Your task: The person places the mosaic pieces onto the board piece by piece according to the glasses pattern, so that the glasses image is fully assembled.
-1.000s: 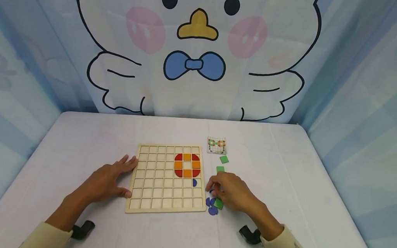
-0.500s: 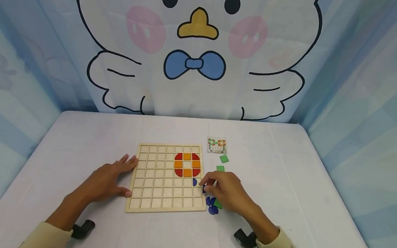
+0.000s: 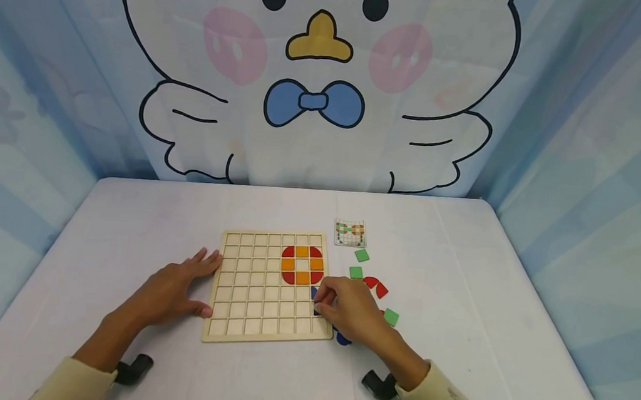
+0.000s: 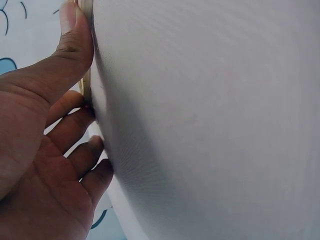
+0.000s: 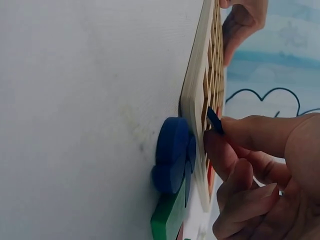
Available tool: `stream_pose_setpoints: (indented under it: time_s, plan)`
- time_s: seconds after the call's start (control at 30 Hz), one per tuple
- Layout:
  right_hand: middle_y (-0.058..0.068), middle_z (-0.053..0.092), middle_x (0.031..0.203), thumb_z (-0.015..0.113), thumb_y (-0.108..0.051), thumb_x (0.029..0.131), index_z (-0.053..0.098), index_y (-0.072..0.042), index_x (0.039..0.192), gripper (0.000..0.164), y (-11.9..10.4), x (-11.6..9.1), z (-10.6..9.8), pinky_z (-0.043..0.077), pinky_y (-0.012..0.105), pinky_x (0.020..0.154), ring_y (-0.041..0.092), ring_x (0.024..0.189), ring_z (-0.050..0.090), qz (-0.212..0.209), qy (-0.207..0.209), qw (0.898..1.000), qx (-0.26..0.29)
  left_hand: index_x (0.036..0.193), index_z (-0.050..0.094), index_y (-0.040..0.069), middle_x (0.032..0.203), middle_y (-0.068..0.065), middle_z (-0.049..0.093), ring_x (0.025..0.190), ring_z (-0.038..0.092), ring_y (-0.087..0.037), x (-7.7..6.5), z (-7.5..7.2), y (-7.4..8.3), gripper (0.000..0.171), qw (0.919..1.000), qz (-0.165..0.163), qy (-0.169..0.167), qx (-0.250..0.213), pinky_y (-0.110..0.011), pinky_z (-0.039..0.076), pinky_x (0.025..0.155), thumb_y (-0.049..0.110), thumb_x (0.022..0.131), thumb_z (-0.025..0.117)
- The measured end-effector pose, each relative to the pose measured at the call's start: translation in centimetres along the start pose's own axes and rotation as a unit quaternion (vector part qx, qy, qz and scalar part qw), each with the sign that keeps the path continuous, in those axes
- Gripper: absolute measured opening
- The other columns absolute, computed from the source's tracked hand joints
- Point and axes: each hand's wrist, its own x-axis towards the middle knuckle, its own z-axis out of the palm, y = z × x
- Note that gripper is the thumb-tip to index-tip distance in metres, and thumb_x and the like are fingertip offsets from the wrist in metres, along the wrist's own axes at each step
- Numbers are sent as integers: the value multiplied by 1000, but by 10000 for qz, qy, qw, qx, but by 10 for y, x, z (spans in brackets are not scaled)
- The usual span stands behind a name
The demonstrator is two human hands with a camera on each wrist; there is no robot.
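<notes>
Now your right hand (image 3: 348, 309) has come in from the loose pieces beside the wooden board (image 3: 256, 295) and is over the board's right-hand column, thumb and finger pinching a blue piece (image 5: 214, 121). Your left hand (image 3: 173, 292) has stayed where it was, fingers and thumb spread against the board's left edge, gripping no loose piece. As your right hand moved, it uncovered red pieces (image 3: 370, 282) and a green square (image 3: 391, 317) on the bench (image 3: 462, 261). For the work in hand, that suggests you are past picking and into placing, with the held blue piece tilted and probably not yet seated.

As for where it lies, the blue piece is at your right fingertips, roughly over the cell below the placed blue piece (image 3: 314, 292), which your fingers partly cover. The right wrist view shows it right at the grid; whether its lower edge touches a cell, you cannot tell from there. Above sits the ring of red and orange pieces (image 3: 302, 251), and the loose blue pieces (image 3: 343, 339) lie just beside the board's right edge, below your right hand.
</notes>
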Motion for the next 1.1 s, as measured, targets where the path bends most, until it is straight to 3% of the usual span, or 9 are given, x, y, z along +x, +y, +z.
stream_pose_setpoints:
  time_s: [0.43,0.73,0.87,1.1]
  plan:
    - [-8,64,71,86,-15,90,75,-18,83,13,-2,6,4,50,23,61,10,71,60,197,86,9996,159,163,40,9,169,-17,39,154,37,-52,-1,-1,0,111,10000,-9,-35,-44,-75,37,116,38,71,96]
    - [-10,66,77,87,-15,89,78,-23,89,12,14,-8,-20,47,26,63,12,72,57,615,338,9972,252,164,39,10,170,-16,38,154,36,-53,2,0,0,112,9999,-72,-72,-44,-74,37,116,39,72,96]
    - [-11,67,77,90,-11,85,80,-22,89,15,24,-16,-25,48,24,63,11,71,57,542,248,9982,77,164,39,10,170,-16,38,155,36,-52,2,0,0,112,10000,-66,-64,3,-74,37,117,38,72,96]
    - [-13,66,84,94,-19,81,78,-25,92,21,31,-24,-18,51,23,76,7,84,61,367,-265,9989,-87,164,40,10,169,-17,38,155,36,-52,1,0,2,112,9999,-83,-63,-25,-75,36,117,37,71,96]
